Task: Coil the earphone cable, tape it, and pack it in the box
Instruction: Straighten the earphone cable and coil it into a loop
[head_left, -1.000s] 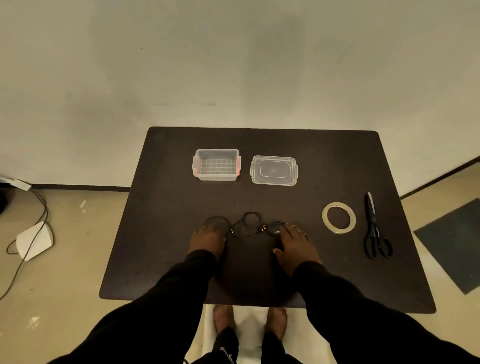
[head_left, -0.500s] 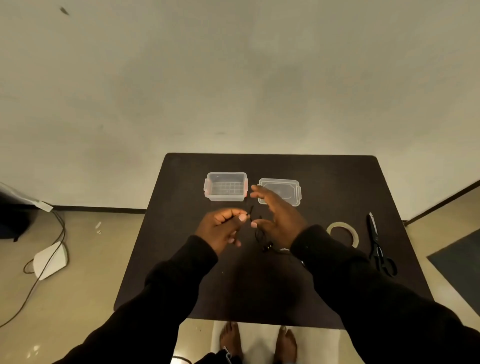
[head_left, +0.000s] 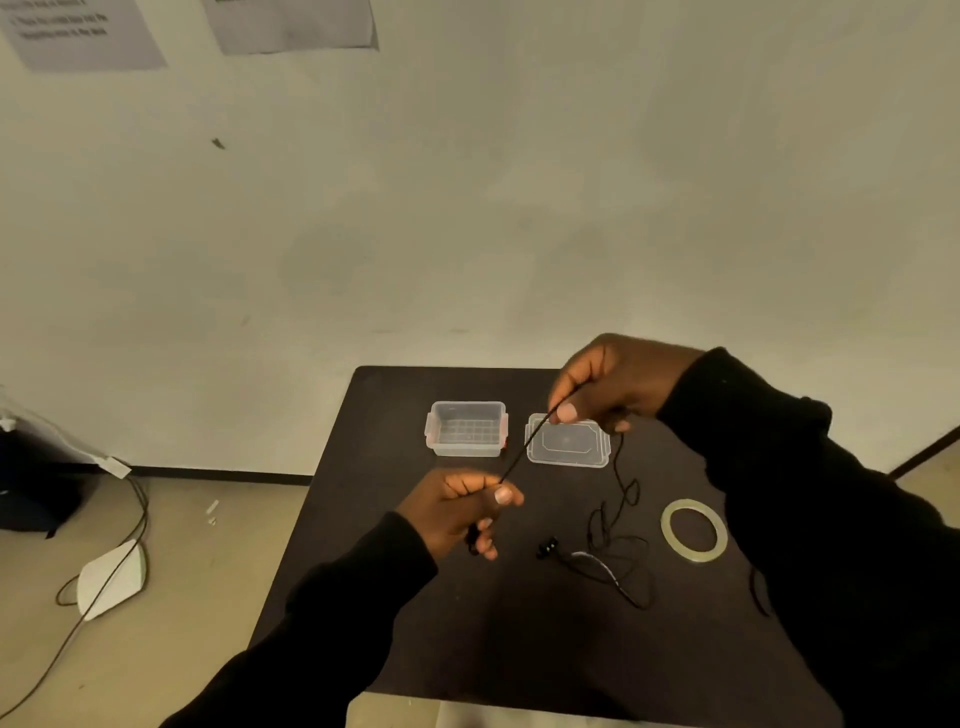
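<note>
A thin black earphone cable (head_left: 524, 447) runs taut between my two raised hands. My left hand (head_left: 457, 512) pinches its lower end above the table's middle. My right hand (head_left: 615, 382) pinches it higher up, over the lid. From the right hand the cable drops to a loose tangle (head_left: 615, 545) on the dark table (head_left: 395, 426), with an earbud (head_left: 547, 547) lying beside it. A clear plastic box (head_left: 466, 428) stands open at the back, its clear lid (head_left: 567, 446) flat to its right. A roll of clear tape (head_left: 693, 530) lies right of the tangle.
My right sleeve hides most of the scissors (head_left: 757, 592); only a dark handle loop shows beside the tape. On the floor to the left lie a white device (head_left: 111, 577) with trailing wires and a black object (head_left: 36, 488). Papers (head_left: 291, 23) hang on the wall.
Both hands left the table and lifted the cable. They have moved apart, the right hand up and right, stretching a length taut. The camera has tilted upward.
</note>
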